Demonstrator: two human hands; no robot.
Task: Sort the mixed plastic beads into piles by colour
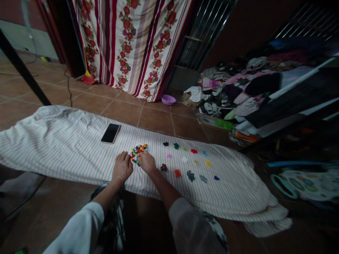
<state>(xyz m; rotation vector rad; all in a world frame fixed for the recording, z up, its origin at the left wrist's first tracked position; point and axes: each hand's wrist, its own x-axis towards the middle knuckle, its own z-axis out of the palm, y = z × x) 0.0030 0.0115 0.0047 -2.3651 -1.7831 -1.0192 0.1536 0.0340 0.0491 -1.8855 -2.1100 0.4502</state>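
A pile of small mixed-colour pieces, like beads (135,151), lies on a striped cloth (79,155). My left hand (122,166) rests at the pile's left edge, palm down, its loosely bent fingers touching the cloth. Over the pile's right side, my right hand (147,161) reaches in with thumb and fingers drawn together; whatever is between the tips is too small to make out. Right of the hands, small single-colour heaps are spread in rows, among them black (165,144), red (194,151), brown (164,167), orange (177,173), dark grey (190,175) and yellow (208,163).
A phone (110,133) lies on the cloth, left of the pile. Beyond, a floral curtain (132,46) hangs to the tiled floor, with a purple basin (168,100) and a red broom (88,78) near it. Heaped clothes (238,88) fill the right side.
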